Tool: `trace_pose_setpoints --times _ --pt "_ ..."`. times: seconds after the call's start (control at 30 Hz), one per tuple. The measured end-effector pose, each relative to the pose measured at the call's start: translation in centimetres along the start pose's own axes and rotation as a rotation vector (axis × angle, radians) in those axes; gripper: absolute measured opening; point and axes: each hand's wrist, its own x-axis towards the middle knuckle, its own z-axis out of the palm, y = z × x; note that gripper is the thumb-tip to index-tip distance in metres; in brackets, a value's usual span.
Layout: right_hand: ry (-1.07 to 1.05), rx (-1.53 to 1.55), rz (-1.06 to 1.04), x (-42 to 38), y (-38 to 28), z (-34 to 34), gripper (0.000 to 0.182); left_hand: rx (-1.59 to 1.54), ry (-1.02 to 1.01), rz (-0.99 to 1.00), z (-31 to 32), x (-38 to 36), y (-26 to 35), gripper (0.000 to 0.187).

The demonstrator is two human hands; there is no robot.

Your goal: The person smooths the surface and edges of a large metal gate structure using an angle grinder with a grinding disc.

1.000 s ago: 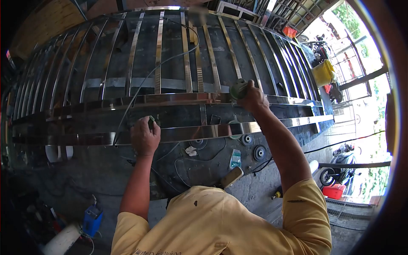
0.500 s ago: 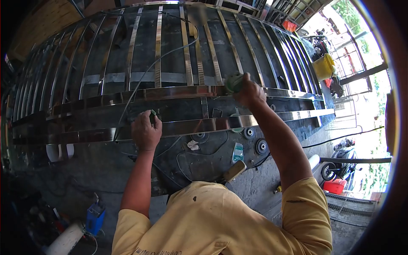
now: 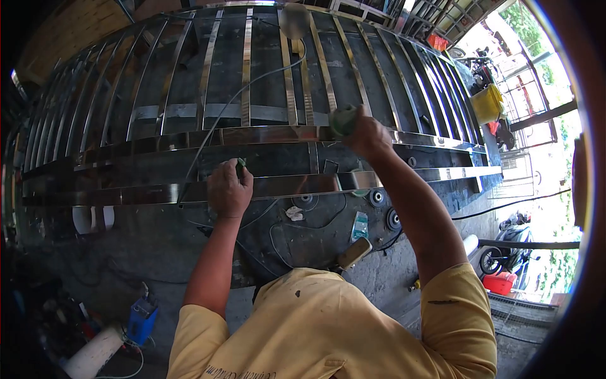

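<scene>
Both hands are closed: L hand (image 3: 230,189) pinches a small green item (image 3: 241,164) by the near rail (image 3: 287,185), prob. for fine control; R hand (image 3: 371,136) grips a blurry green tool (image 3: 341,121) at the second rail (image 3: 265,134). Metal frame (image 3: 246,69) lies flat, prob. for reach.

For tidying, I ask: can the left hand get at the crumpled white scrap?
Probably yes: the scrap lies near the left hand with nothing over it, though that hand holds a small green thing.
</scene>
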Motion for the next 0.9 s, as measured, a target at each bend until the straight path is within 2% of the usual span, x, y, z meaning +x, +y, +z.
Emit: trace_pose_setpoints --times 0.1,0.27,0.43,0.6,0.7,0.77,0.87,0.9 --pt "0.015 0.058 -0.074 -0.1 -3.8 1.4 0.082 -0.011 0.013 -0.005 -0.1 0.1 0.1 0.028" --pt "-0.099 0.100 -0.122 -2.8 -10.2 0.8 0.076 -0.040 0.019 -0.006 0.0 0.0 -0.1 0.028" --pt "-0.057 0.181 -0.190 -2.9 -11.0 2.6 0.076 -0.016 -0.031 -0.043 -0.5 0.0 0.2 0.029" --pt "-0.124 0.191 0.003 -1.4 -3.4 1.2 0.080 0.001 -0.041 -0.048 -0.1 -0.2 0.1 0.030" --pt "-0.054 0.215 0.105 -0.9 3.8 0.8 0.085 0.028 -0.039 -0.031 0.2 -0.2 0.3 0.030" --pt "-0.020 0.249 0.231 -0.5 8.0 0.6 0.092 0.059 -0.040 -0.019 0.3 -0.2 0.2 0.030" --pt "0.012 0.253 0.288 1.0 14.4 1.1 0.105 0.099 -0.041 -0.012 0.2 -0.1 0.1 0.030" --pt "0.106 0.244 0.347 1.6 16.3 2.3 0.107 0.098 -0.034 -0.009 0.4 -0.1 0.0 0.030"
